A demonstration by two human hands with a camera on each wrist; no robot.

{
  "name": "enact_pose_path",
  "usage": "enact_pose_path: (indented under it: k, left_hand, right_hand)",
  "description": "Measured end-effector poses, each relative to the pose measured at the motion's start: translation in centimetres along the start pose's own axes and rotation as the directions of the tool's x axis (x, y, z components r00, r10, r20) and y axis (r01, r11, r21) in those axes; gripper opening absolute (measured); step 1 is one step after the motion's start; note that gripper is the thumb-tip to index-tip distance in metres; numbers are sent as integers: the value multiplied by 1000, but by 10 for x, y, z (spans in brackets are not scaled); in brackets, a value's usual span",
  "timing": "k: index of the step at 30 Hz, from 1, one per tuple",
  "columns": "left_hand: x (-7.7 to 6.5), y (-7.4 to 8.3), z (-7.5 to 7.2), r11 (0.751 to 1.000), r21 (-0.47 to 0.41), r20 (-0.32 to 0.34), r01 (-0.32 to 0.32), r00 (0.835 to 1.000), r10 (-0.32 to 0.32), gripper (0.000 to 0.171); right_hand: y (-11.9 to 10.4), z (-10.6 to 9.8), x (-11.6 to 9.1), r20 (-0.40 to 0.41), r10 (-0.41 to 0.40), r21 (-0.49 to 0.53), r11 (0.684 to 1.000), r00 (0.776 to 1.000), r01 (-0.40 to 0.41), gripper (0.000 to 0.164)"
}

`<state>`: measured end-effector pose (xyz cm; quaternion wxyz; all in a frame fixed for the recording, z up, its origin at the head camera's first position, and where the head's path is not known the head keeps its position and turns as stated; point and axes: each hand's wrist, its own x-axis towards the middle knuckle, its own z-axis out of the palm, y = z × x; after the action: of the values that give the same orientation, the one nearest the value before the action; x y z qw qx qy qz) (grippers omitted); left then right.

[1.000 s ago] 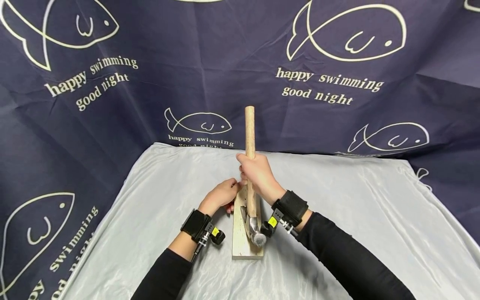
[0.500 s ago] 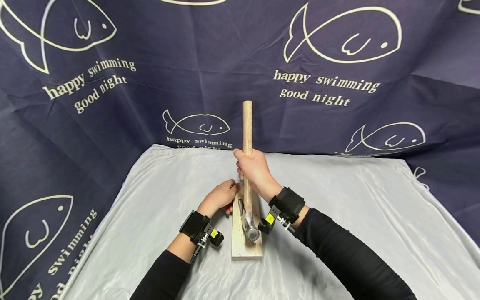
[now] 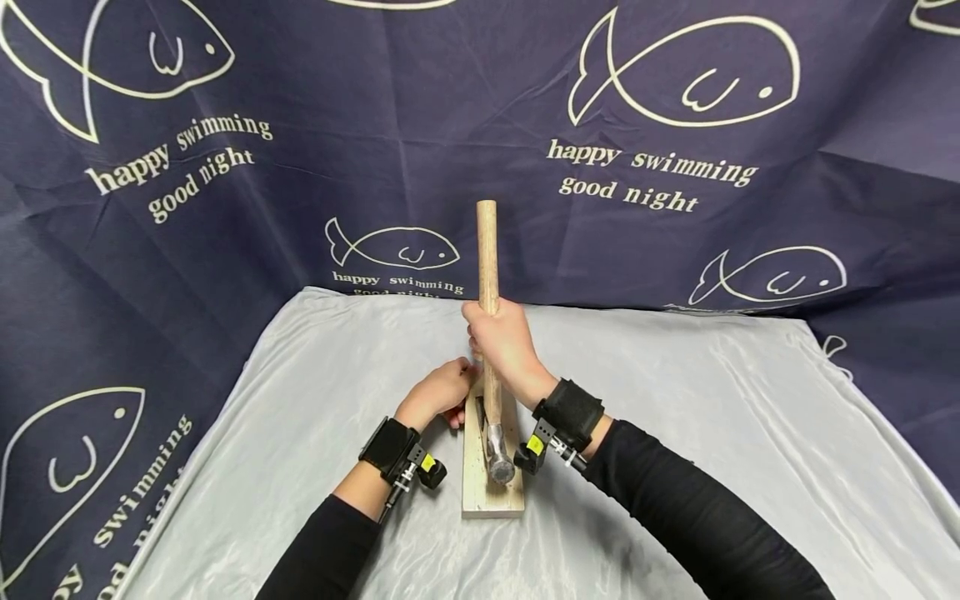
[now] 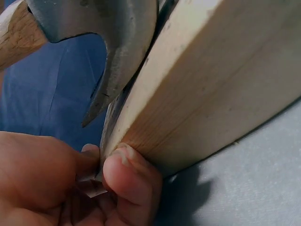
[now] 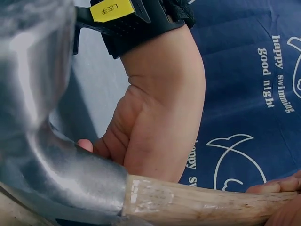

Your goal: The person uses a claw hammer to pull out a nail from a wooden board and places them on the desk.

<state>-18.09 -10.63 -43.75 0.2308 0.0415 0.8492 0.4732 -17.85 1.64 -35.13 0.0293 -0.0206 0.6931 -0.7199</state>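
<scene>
My right hand (image 3: pixel 507 340) grips the wooden handle of a claw hammer (image 3: pixel 487 254), whose handle points away toward the backdrop. Its steel head faces me, low over a pale wooden board (image 3: pixel 480 498). In the left wrist view, the curved claw (image 4: pixel 120 56) lies along the board's top face. My left hand (image 3: pixel 441 388) holds the board's left side near its far end. Up close, bent fingers (image 4: pixel 129 176) press the board's edge, with the thumb beyond them. In the right wrist view the hammer head (image 5: pixel 70 174) fills the left side, and the board is mostly hidden.
A light grey satiny cloth (image 3: pixel 675 400) covers the table on both sides of the board. Dark blue curtains (image 3: pixel 480 108) printed with fish and lettering enclose the back and sides. Each wrist wears a black strap (image 3: pixel 573 412) with a small camera.
The hammer and my right hand have shifted a little to the left, bringing the head more over the board's middle. My left hand has stayed at the board's side.
</scene>
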Motion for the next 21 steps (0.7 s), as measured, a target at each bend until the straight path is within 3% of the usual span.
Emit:
enact_pose_path:
  k: [11, 21]
  left_hand:
    - [0, -3, 6, 999, -36, -9, 3, 1000, -4, 34]
    - [-1, -4, 9, 1000, 10, -41, -7, 999, 8, 34]
  right_hand:
    - [1, -1, -7, -24, -34, -87, 996, 999, 32, 27]
    - [-2, 0, -19, -38, -109, -129, 986, 993, 103, 35]
